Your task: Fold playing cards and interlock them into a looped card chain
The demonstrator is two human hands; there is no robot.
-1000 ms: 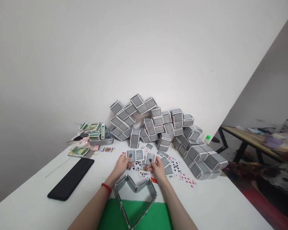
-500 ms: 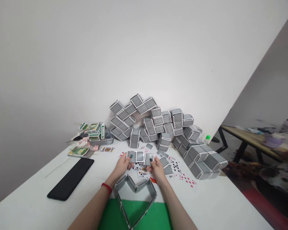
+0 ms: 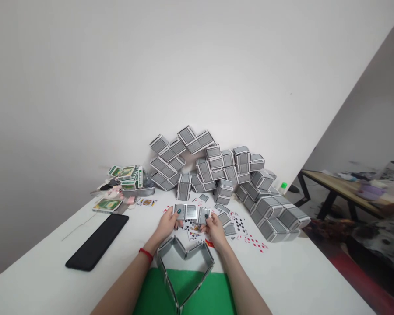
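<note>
Between thumb and fingers, my left hand point(image 3: 168, 222) pinches a strip of joined playing cards point(image 3: 191, 211), backs facing up. A grey-backed playing card point(image 3: 203, 215) is in the grip of my right hand point(image 3: 214, 226), close beside the right end of that strip. Under both hands lie loose playing cards point(image 3: 193, 235), some face up. Nearer to me, between my forearms, stands a heart-shaped frame point(image 3: 202, 280) made of folded cards. Part of it rests on a green mat point(image 3: 147, 293).
Stacked blocks of folded cards point(image 3: 210, 170) line the wall and run down the right side. At the left are a long black pad point(image 3: 98, 242), green card boxes point(image 3: 128, 173) and a flat card box point(image 3: 107, 205). Spade and diamond cards point(image 3: 254, 242) lie at the right.
The view has shifted very slightly. Both hands keep nearly the same place and hold the same cards.
</note>
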